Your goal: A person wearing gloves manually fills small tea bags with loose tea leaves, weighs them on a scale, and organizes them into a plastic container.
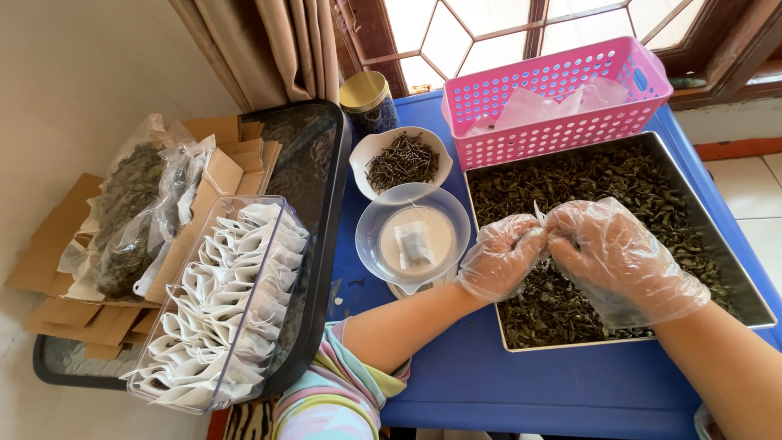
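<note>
Two gloved hands, left hand (503,257) and right hand (619,257), pinch one small white sachet (538,215) together over the one metal tray (737,277) of dried leaves; one pink basket (562,114) far, one filled sachet (415,244) in the clear bowl (371,236) left.

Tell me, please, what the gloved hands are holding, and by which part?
Both hands, left and right, pinch a small white tea bag over the tray; only its top corner shows between the fingertips.

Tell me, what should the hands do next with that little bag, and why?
Probably pull the bag shut and set it in the bowl. Both hands, left hand and right hand, pinch it over the tray of leaves, and one filled bag already lies in that bowl.
</note>
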